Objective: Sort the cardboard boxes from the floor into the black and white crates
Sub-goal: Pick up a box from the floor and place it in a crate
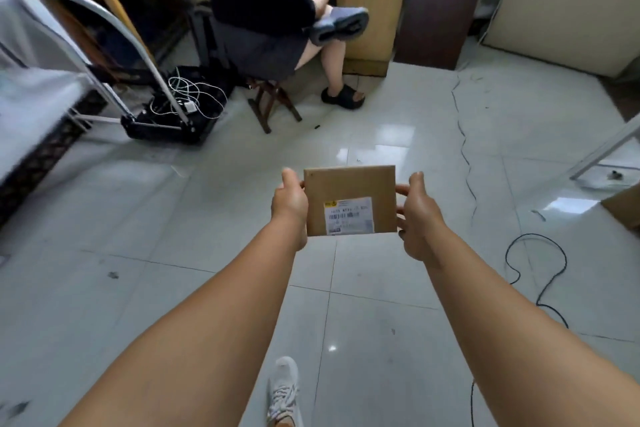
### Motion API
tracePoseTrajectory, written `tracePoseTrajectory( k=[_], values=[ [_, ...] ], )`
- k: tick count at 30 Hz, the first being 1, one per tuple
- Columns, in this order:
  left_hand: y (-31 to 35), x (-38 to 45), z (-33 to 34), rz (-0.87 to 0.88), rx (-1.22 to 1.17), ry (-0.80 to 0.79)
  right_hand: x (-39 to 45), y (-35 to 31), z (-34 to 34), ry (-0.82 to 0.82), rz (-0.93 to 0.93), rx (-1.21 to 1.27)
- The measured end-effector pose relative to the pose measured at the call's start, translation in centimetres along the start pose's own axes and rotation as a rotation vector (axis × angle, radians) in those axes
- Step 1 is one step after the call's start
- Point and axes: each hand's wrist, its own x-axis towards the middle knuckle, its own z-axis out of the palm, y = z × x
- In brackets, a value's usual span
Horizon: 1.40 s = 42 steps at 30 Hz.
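Cardboard box [349,199], flat and brown, held up in mid-air over the pale tiled floor [173,253], between both outstretched arms. Left hand [290,206] gripping the left edge, thumb along the top corner, fingers hidden behind the box. Right hand [417,215] gripping the right edge, fingers [403,191] curled against the side. White shipping label [349,216] on the lower right of the box face, with a yellow mark at its top left and a barcode; print too blurred to read. Black crate [166,114] well beyond on the left, under a metal bed frame [104,21], with white cables [188,90] in it. Seated person [263,10] on a wooden stool [273,104] straight ahead. Black cord [540,263] looping on the floor at right. White sneaker [284,392] at the bottom edge.
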Motion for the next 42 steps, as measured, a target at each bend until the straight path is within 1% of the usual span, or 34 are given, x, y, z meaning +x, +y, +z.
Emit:
tracePoseTrajectory(
  k=[4, 9, 15, 18, 20, 24, 29, 33, 38, 42],
  values=[
    [2.9, -3.6, -4.8, 0.067, -0.056, 0.075, -4.5, -2.5, 3.0, -0.110, -0.009, -0.014],
    [5.2, -7.0, -10.7, 0.102, -0.091, 0.149, -9.1, -4.1, 7.6, -0.210, -0.054, -0.056],
    [6.4, -9.6, -19.3, 0.117, -0.219, 0.306, -13.5, -4.3, 13.8, -0.333, -0.100, -0.094],
    [6.5, -11.4, -23.9, 0.157, -0.233, 0.358, -16.3, -3.7, 17.8, -0.423, -0.129, -0.112],
    [6.3, -12.6, -27.0, 0.184, -0.243, 0.370, -18.7, -3.1, 20.6, -0.479, -0.159, -0.128],
    [5.5, -14.9, -33.7, 0.252, -0.291, 0.431, -24.1, -1.1, 25.5, -0.510, -0.202, -0.154],
    [4.9, -18.6, -42.9, 0.330, -0.333, 0.502, -31.6, 1.8, 31.6, -0.597, -0.247, -0.169],
    [4.2, -22.5, -50.4, 0.368, -0.358, 0.555, -38.0, 4.2, 36.6, -0.629, -0.235, -0.197],
    [3.0, -27.3, -59.4, 0.444, -0.332, 0.597, -45.9, 8.0, 42.4, -0.730, -0.203, -0.204],
    [1.6, -30.6, -65.7, 0.510, -0.277, 0.597, -51.3, 11.3, 46.5, -0.827, -0.194, -0.234]
  ],
)
